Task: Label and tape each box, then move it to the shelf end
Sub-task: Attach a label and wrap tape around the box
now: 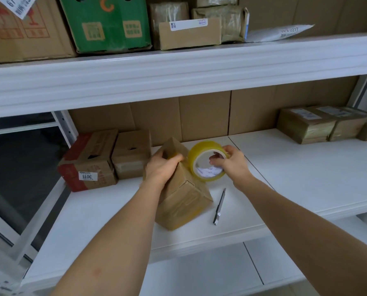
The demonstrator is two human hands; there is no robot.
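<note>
A brown cardboard box (181,195), glossy with clear tape, sits tilted on the white shelf (306,167) at frame centre. A roll of yellowish packing tape (208,160) stands on edge against the box's upper right. Right of them lies a slim utility knife (219,207).

White shelf (295,167), mid level: small cardboard box (184,197) sits tilted near front centre, w/ a utility knife (219,207) flat just right of it. Back left, a red-and-brown carton (88,161) touching a plain brown carton (131,154). Far right, row of taped parcels (323,124) w/ labels on top, well apart from the rest.
</note>
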